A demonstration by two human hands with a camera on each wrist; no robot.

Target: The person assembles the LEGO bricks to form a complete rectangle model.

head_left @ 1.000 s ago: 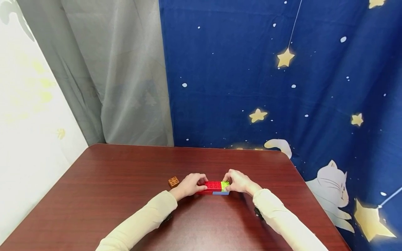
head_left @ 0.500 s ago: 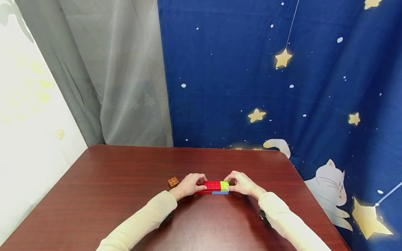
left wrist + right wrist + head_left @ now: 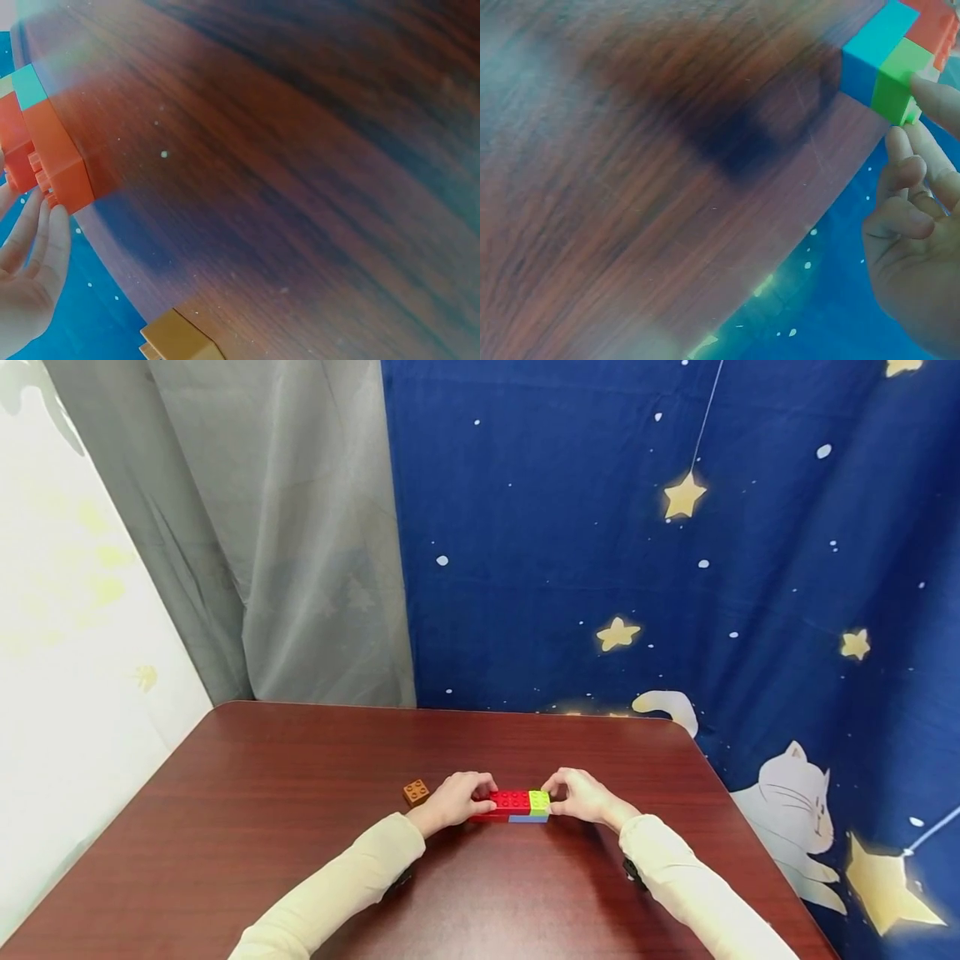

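Pinching the red block (image 3: 512, 802) between thumb and fingers, the left hand (image 3: 453, 800) faces the right hand (image 3: 587, 797), which pinches the green block (image 3: 539, 802) (blue block (image 3: 528, 819) beneath).

Left arm (image 3: 341, 883) and right arm (image 3: 693, 883) forward, fingers (image 3: 937, 97) curved inward

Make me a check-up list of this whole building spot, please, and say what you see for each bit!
Surface: reddish-brown table, wood-grained.
Job's things: upper red brick and green brick on top; lower red brick and blue brick underneath.
Clutter: one loose brown brick, studs up, apart from the stack.
Grips: left grip holds the upper red brick; right grip pinches the green brick's end.
Cables: nothing seen.
Surroundings: grey curtain and blue starry curtain behind the table.
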